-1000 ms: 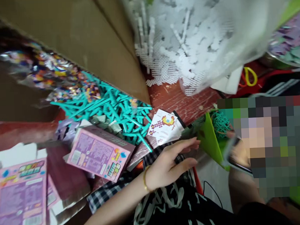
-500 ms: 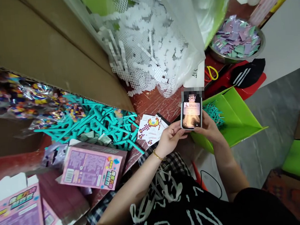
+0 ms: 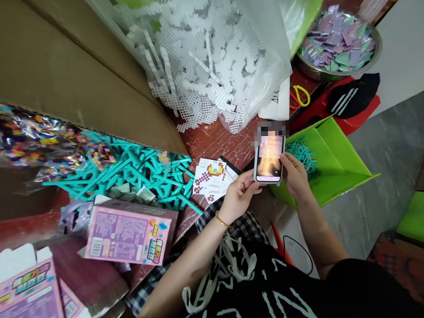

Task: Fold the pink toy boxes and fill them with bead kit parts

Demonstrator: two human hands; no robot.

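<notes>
A smartphone [image 3: 269,161] with a lit screen is held upright over the table's edge, its top part blurred out. My left hand [image 3: 240,195] grips its lower left corner, thumb along the bottom edge; a gold bangle circles that wrist. My right hand [image 3: 294,174] is closed along the phone's right side, thumb near the screen. Just left of the phone lie printed pattern cards [image 3: 210,178] on the red table [image 3: 206,143]. Behind my right hand, a green box [image 3: 342,165] holds thin teal sticks [image 3: 301,155].
Teal plastic pieces [image 3: 135,169] pile up beside a large cardboard box [image 3: 85,75]. A clear bag of white plastic grids [image 3: 207,60] stands at the back. Pink-purple cartons [image 3: 131,233] lie at left. A metal bowl [image 3: 377,48], yellow-handled scissors [image 3: 302,95] and a black cap [image 3: 353,96] are at right.
My right thumb has moved from the phone's bottom edge up to its right side, and the lock screen picture has shifted. My left hand keeps its hold; the view has shifted slightly.
</notes>
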